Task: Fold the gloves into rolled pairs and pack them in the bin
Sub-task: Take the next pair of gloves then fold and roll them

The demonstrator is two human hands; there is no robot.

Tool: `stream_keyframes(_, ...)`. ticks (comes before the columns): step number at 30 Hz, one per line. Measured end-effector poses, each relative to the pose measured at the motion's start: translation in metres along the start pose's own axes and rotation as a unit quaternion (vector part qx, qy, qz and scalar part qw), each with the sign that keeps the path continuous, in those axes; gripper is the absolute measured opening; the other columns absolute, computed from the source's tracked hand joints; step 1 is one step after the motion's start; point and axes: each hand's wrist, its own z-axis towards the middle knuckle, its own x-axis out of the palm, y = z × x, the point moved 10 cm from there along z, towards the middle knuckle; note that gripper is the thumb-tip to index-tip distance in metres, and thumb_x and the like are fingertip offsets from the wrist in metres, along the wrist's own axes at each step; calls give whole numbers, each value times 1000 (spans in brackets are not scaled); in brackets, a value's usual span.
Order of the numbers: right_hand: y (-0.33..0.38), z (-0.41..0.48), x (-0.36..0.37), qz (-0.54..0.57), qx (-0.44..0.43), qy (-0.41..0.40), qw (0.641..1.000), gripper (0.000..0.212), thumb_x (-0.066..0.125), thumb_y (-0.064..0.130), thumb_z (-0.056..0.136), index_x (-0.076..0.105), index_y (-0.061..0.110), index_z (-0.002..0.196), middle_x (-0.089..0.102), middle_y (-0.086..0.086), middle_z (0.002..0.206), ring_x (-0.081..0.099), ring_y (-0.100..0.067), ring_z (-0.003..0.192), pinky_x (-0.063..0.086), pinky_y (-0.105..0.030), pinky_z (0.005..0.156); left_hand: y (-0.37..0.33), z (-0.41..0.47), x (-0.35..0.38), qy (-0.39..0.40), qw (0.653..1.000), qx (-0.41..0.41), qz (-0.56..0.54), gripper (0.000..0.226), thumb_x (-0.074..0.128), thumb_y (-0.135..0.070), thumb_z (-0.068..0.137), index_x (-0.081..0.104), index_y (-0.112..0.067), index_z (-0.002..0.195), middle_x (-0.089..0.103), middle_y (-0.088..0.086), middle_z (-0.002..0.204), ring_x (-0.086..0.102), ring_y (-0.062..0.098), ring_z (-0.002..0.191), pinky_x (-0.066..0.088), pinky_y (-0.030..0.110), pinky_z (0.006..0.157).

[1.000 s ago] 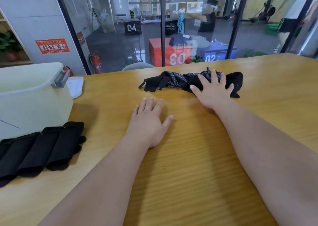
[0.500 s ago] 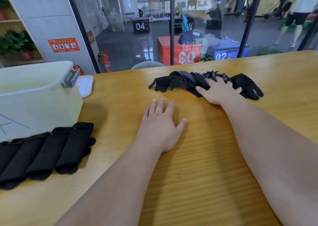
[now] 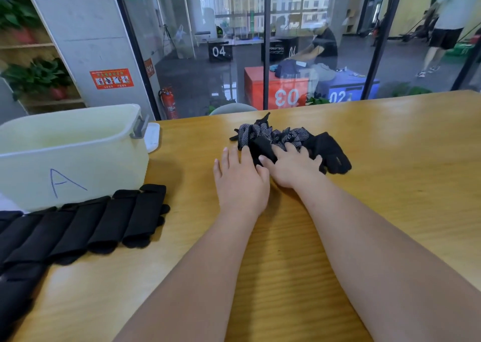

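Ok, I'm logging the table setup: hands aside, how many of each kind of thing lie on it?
Bin: 1
Lid: 1
Loose glove pile: 1, too tangled to count singly
Folded gloves: at least 5, as the row runs out of view
Total: at least 8

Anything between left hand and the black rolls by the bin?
No, just bare table between the left hand and the black rolls, per the head view.
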Motion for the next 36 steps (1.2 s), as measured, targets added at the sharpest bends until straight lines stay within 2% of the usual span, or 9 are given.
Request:
stream_keyframes(5,16,-29,0,26,-24,26,999,68,23,78,100,12,54,162,4,5,177,4,-36,161,6,-71,123,-6,-8,-20,-24,999,42,-4,58,44,-31,104,40,-19,161,37,3,168,21,22,160,9,49,132)
stream_keyframes(7,16,-43,-4,49,-58,-8,997,67,33,76,100,12,57,161,-3,8,177,2,-36,161,9,-68,125,-5,-16,-23,-3,998,68,13,60,44,-33,105,35,-20,163,32,3,171,18,21,161,8,48,132)
stream_keyframes(10,7,-66,-21,55,-107,-111,986,64,45,65,102,17,59,159,-7,10,176,2,-37,161,16,-64,127,5,-29,-28,23,995,92,42,65,46,-36,105,26,-23,165,20,6,174,11,24,162,7,48,132)
stream_keyframes(13,-23,-76,-19,43,-54,-110,992,64,33,65,106,12,50,164,-10,4,177,0,-38,161,13,-60,128,16,-37,-33,62,991,107,48,67,43,-42,107,19,-26,168,10,5,177,6,24,163,7,48,132)
stream_keyframes(16,-44,-83,-2,-15,14,-12,1000,81,14,73,103,11,26,169,3,-9,177,4,-37,162,11,-55,129,21,-49,-29,133,981,133,49,68,38,-51,109,13,-30,169,6,1,178,2,21,163,6,47,132)
stream_keyframes(18,-43,-94,-4,-32,20,-2,999,84,11,73,103,17,20,168,11,-10,176,9,-34,161,15,-53,129,24,-60,-27,167,973,148,56,67,35,-55,110,13,-32,169,5,-1,178,0,20,164,4,46,132)
stream_keyframes(24,-26,-132,-12,-64,13,-17,998,76,17,64,107,33,14,162,29,-9,170,28,-33,155,32,-51,120,39,-94,-31,215,961,161,71,66,29,-61,110,19,-32,168,7,-2,178,1,20,164,4,48,132)
stream_keyframes(27,-12,-152,-16,-82,6,-30,996,70,21,61,108,48,12,151,48,-9,153,43,-33,140,41,-49,110,45,-106,-41,219,961,157,68,65,29,-61,110,22,-32,168,11,-2,177,3,19,164,6,47,132)
stream_keyframes(36,54,-215,-22,-110,-74,-87,987,57,28,53,108,65,18,133,61,-7,132,51,-29,124,44,-47,100,60,-128,-67,210,964,152,56,64,29,-60,110,26,-29,167,17,-3,176,6,17,163,6,44,132)
